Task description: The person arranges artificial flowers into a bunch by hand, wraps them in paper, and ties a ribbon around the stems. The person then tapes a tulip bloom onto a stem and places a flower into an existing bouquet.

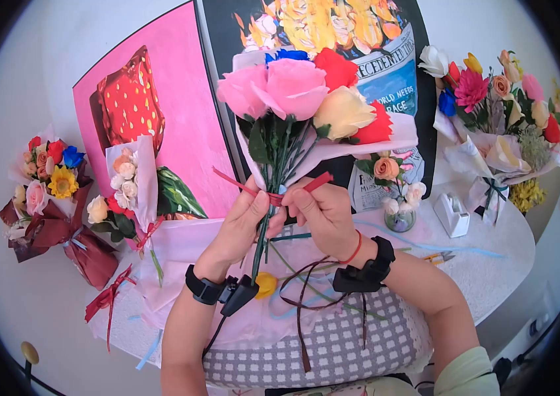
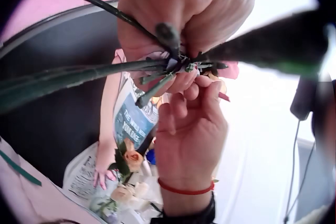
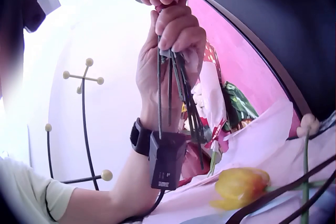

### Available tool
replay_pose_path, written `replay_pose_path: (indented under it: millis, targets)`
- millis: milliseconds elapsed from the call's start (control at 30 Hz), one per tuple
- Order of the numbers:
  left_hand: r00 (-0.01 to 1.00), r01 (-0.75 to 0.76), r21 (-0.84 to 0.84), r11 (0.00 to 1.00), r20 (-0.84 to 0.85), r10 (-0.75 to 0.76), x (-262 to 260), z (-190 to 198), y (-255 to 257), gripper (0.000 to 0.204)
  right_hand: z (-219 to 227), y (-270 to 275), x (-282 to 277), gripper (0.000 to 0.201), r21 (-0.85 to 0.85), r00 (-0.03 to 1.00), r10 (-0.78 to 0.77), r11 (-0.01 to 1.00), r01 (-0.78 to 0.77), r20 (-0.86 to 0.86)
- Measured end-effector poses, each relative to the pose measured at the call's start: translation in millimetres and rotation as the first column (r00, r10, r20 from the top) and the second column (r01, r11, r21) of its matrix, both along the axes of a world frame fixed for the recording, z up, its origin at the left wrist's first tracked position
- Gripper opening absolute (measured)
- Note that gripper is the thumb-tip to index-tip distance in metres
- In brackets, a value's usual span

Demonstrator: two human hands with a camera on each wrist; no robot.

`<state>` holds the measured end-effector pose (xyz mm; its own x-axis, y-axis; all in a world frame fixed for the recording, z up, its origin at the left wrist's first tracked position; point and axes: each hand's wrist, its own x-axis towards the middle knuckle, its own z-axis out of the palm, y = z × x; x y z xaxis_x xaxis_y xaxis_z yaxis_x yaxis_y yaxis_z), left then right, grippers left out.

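Note:
Pink roses [image 1: 295, 88], a cream rose [image 1: 344, 113] and red flowers stand upright in one bunch, with pale wrapping behind them. The left hand [image 1: 244, 221] grips the green stems [image 1: 261, 245] below the blooms; in the right wrist view its fingers [image 3: 178, 29] curl round them. A dark red ribbon [image 1: 306, 187] crosses the stems at the grip, one end sticking out on each side. Close beside, the right hand [image 1: 323, 214] pinches the ribbon's right part between thumb and fingers. The left wrist view shows the right hand [image 2: 191, 129] just below the stem ends.
Wrapped bouquets stand at the left [image 1: 62, 198] and right [image 1: 501, 145]. A small glass vase [image 1: 399, 220] and a white holder [image 1: 451, 215] are at the back right. A yellow flower [image 1: 265, 285], brown ribbon [image 1: 301, 310] and loose stems lie in front. Two pictures stand behind.

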<state>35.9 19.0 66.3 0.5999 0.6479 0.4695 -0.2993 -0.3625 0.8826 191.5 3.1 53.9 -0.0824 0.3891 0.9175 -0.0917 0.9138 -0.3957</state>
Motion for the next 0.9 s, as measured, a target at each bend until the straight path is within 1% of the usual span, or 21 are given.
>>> replay_pose_path:
  millis: [33, 67, 100, 133, 167, 200, 233, 267, 300, 333, 367, 400, 433, 467, 533, 567, 600, 667, 767, 833, 900]
  targets:
    - [0.999, 0.022, -0.044, 0.999, 0.046, -0.020, 5, -1, -3, 0.032, -1, -1, 0, 0.021, -0.002, 1.000, -0.003, 1.000, 0.003, -0.003]
    - [0.999, 0.025, -0.046, 0.999, 0.044, -0.023, 7, -2, -2, 0.032, -3, -3, 0, 0.021, -0.067, 0.998, 0.058, 0.996, -0.060, -0.027]
    - [0.993, 0.050, -0.106, 0.993, 0.111, -0.039, 9, -3, -1, 0.029, -4, -5, -1, 0.022, -0.131, 0.991, 0.118, 0.984, -0.125, -0.054]
    - [0.983, 0.077, -0.166, 0.983, 0.177, -0.047, 10, -4, -1, 0.028, -5, -6, -2, 0.022, -0.135, 0.991, 0.117, 0.983, -0.124, -0.057]
    - [0.984, 0.077, -0.172, 0.982, 0.174, -0.047, 9, -4, -2, 0.028, -6, -8, -5, 0.026, -0.100, 0.988, 0.136, 0.985, -0.143, -0.068]
    - [0.981, 0.080, -0.137, 0.987, 0.184, -0.054, 9, -2, -3, 0.027, -7, -9, -7, 0.029, -0.065, 0.985, 0.156, 0.985, -0.161, -0.078]
    - [0.979, 0.083, -0.101, 0.991, 0.195, -0.062, 9, -1, -4, 0.026, -7, -9, -7, 0.029, -0.070, 0.984, 0.157, 0.984, -0.162, -0.080]
    - [0.979, 0.083, -0.107, 0.991, 0.194, -0.061, 9, 0, -4, 0.026, -7, -7, -4, 0.030, -0.206, 0.957, 0.223, 0.944, -0.259, -0.184]
    - [0.977, 0.074, -0.079, 0.994, 0.207, -0.056, 9, 0, -4, 0.027, -7, -6, -3, 0.032, -0.325, 0.917, 0.267, 0.875, -0.360, -0.296]
    - [0.974, 0.065, -0.048, 0.997, 0.221, -0.053, 10, 0, -4, 0.028, -6, -4, -4, 0.032, -0.328, 0.918, 0.264, 0.874, -0.357, -0.296]
    - [0.978, 0.054, -0.008, 0.999, 0.200, -0.051, 7, -1, -1, 0.029, -5, -1, -6, 0.032, -0.384, 0.863, 0.308, 0.799, -0.463, -0.400]
    - [0.978, 0.055, -0.011, 0.998, 0.202, -0.052, 8, -2, -1, 0.029, -4, 1, -7, 0.032, -0.423, 0.795, 0.335, 0.708, -0.566, -0.505]
    - [0.980, 0.084, -0.003, 0.996, 0.179, -0.082, 9, -3, -1, 0.030, -1, -1, -8, 0.026, -0.436, 0.754, 0.340, 0.653, -0.619, -0.562]
    - [0.981, 0.113, 0.005, 0.994, 0.156, -0.112, 11, -3, -2, 0.031, 0, 0, -9, 0.026, -0.437, 0.754, 0.339, 0.652, -0.620, -0.563]
    - [0.983, 0.098, -0.026, 0.995, 0.158, -0.092, 15, -3, -10, 0.034, 0, 2, -9, 0.022, -0.538, 0.783, 0.259, 0.604, -0.588, -0.566]
    - [0.988, 0.100, 0.005, 0.995, 0.119, -0.100, 16, -3, -12, 0.036, -2, 4, -10, 0.017, -0.561, 0.832, 0.230, 0.645, -0.518, -0.504]
    - [0.991, 0.104, 0.036, 0.994, 0.081, -0.107, 17, -2, -14, 0.038, -5, 8, -6, 0.017, -0.536, 0.878, 0.276, 0.707, -0.462, -0.392]
    - [0.990, 0.116, 0.035, 0.993, 0.076, -0.118, 18, -3, -15, 0.040, -5, 15, -2, 0.015, -0.547, 0.867, 0.326, 0.678, -0.492, -0.376]
    - [0.985, 0.149, 0.095, 0.984, 0.074, -0.156, 19, -4, -16, 0.041, 2, 14, -1, 0.013, -0.586, 0.864, 0.301, 0.641, -0.496, -0.403]
    - [0.997, 0.039, 0.105, 0.994, 0.057, -0.045, 23, -3, -20, 0.040, 7, 7, 1, 0.013, -0.606, 0.865, 0.305, 0.620, -0.498, -0.398]
    - [0.996, 0.053, 0.145, 0.988, 0.063, -0.063, 26, -3, -17, 0.040, 6, 8, 4, 0.012, -0.627, 0.865, 0.310, 0.598, -0.500, -0.394]
